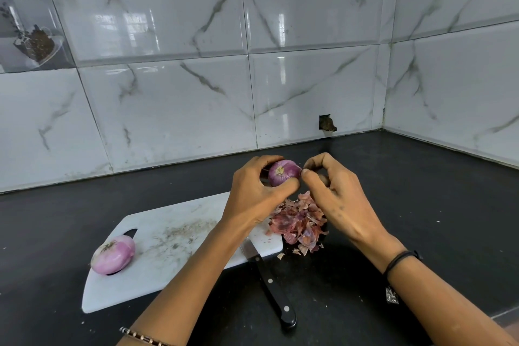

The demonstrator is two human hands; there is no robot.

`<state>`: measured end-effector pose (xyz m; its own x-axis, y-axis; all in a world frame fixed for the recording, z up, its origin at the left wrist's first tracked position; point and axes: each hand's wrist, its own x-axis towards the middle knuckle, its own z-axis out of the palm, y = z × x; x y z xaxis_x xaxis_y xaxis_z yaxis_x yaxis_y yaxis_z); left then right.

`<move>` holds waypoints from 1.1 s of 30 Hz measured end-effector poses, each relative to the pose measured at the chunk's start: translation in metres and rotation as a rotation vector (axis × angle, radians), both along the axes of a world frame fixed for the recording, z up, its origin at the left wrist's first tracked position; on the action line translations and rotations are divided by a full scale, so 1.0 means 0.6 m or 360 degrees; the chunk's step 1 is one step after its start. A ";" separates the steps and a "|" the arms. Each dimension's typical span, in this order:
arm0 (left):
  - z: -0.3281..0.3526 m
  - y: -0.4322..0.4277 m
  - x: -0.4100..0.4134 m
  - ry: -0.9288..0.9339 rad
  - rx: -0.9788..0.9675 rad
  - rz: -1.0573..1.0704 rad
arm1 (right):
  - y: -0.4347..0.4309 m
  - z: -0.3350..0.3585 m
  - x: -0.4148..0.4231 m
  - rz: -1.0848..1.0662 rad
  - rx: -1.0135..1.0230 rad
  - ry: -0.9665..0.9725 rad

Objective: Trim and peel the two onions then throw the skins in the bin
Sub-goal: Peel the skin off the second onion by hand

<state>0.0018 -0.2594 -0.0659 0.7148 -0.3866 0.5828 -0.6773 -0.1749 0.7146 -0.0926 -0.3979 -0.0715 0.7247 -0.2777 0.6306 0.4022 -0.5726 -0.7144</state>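
A marble-veined tiled wall (168,93) fills the upper half of the frame, meeting a second tiled wall in a corner at the right. Below it a black counter (421,191) spans the lower half. A white board (168,261) lies at lower left of centre, tilted, with crumbs scattered on it. Both forearms reach up from the bottom edge. Just above centre, the left hand (252,194) grips an onion (283,172) in curled fingers and thumb, off the counter, its cut end facing the camera. The right hand (334,196) pinches at that onion's right edge with thumb and forefinger. A black-handled knife (276,292) lies at the board's right corner, blade on the board, handle towards the bottom. A heap of skins (300,222) sits under the hands, beside the board's right edge. The other onion (113,254), pale purple, rests on the board's left end.
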 end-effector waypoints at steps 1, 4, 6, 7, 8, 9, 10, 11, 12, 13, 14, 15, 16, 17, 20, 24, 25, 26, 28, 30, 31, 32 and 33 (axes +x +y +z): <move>0.000 0.002 0.000 -0.0035 0.0011 0.0016 | 0.000 0.000 0.001 -0.0022 -0.0027 0.0002; 0.000 0.007 0.004 -0.0133 0.0034 0.0038 | -0.002 -0.002 0.004 -0.0073 -0.0142 -0.0015; 0.000 0.007 0.005 -0.0186 0.0042 0.0040 | -0.003 -0.003 0.008 -0.0107 -0.0198 -0.0038; 0.000 0.006 0.005 -0.0203 0.0044 0.0038 | -0.004 -0.003 0.009 -0.0129 -0.0207 -0.0047; -0.001 0.005 0.004 -0.0207 0.0049 0.0034 | -0.004 -0.003 0.009 -0.0147 -0.0211 -0.0057; -0.001 0.004 0.004 -0.0204 0.0058 0.0028 | -0.005 -0.003 0.010 -0.0162 -0.0209 -0.0069; -0.001 0.004 0.005 -0.0201 0.0073 0.0024 | -0.005 -0.003 0.010 -0.0175 -0.0201 -0.0080; -0.002 0.005 0.006 -0.0194 0.0089 0.0021 | -0.006 -0.002 0.010 -0.0188 -0.0194 -0.0089; -0.003 0.005 0.006 -0.0179 0.0104 0.0019 | -0.007 -0.002 0.011 -0.0204 -0.0193 -0.0096; -0.003 0.006 0.006 -0.0153 0.0116 0.0020 | -0.008 -0.002 0.011 -0.0215 -0.0198 -0.0099; -0.002 0.007 0.005 -0.0118 0.0124 0.0025 | -0.009 -0.002 0.013 -0.0218 -0.0204 -0.0098; -0.002 0.007 0.005 -0.0071 0.0127 0.0029 | -0.010 -0.003 0.014 -0.0212 -0.0203 -0.0096; -0.001 0.007 0.005 -0.0013 0.0120 0.0025 | -0.011 -0.004 0.015 -0.0200 -0.0184 -0.0094; 0.000 0.007 0.005 0.0059 0.0099 0.0010 | -0.012 -0.004 0.016 -0.0181 -0.0142 -0.0092; 0.004 0.006 0.001 0.0317 -0.0020 -0.0125 | -0.012 -0.002 0.016 -0.0106 0.0017 -0.0112; 0.010 0.003 -0.003 0.0580 -0.0120 -0.0254 | -0.009 0.000 0.015 -0.0052 0.0133 -0.0172; 0.010 0.003 -0.002 0.0637 -0.0136 -0.0263 | -0.009 0.000 0.016 -0.0033 0.0156 -0.0177; 0.010 0.003 -0.001 0.0699 -0.0159 -0.0275 | -0.008 0.000 0.015 -0.0007 0.0182 -0.0175; 0.010 0.003 0.000 0.0807 -0.0222 -0.0299 | -0.008 0.002 0.014 0.0061 0.0251 -0.0152; 0.011 0.003 -0.001 0.0887 -0.0302 -0.0313 | -0.008 0.005 0.012 0.0178 0.0345 -0.0121; 0.012 0.005 -0.002 0.0925 -0.0350 -0.0310 | -0.008 0.005 0.011 0.0249 0.0401 -0.0106; 0.014 0.006 -0.002 0.0962 -0.0397 -0.0307 | -0.007 0.006 0.010 0.0313 0.0448 -0.0088; 0.015 0.008 -0.001 0.0996 -0.0442 -0.0311 | -0.008 0.005 0.011 0.0358 0.0466 -0.0062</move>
<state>0.0015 -0.2547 -0.0569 0.8802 -0.4386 0.1813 -0.1258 0.1526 0.9802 -0.0862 -0.4024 -0.0683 0.7652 -0.2869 0.5764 0.5250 -0.2401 -0.8165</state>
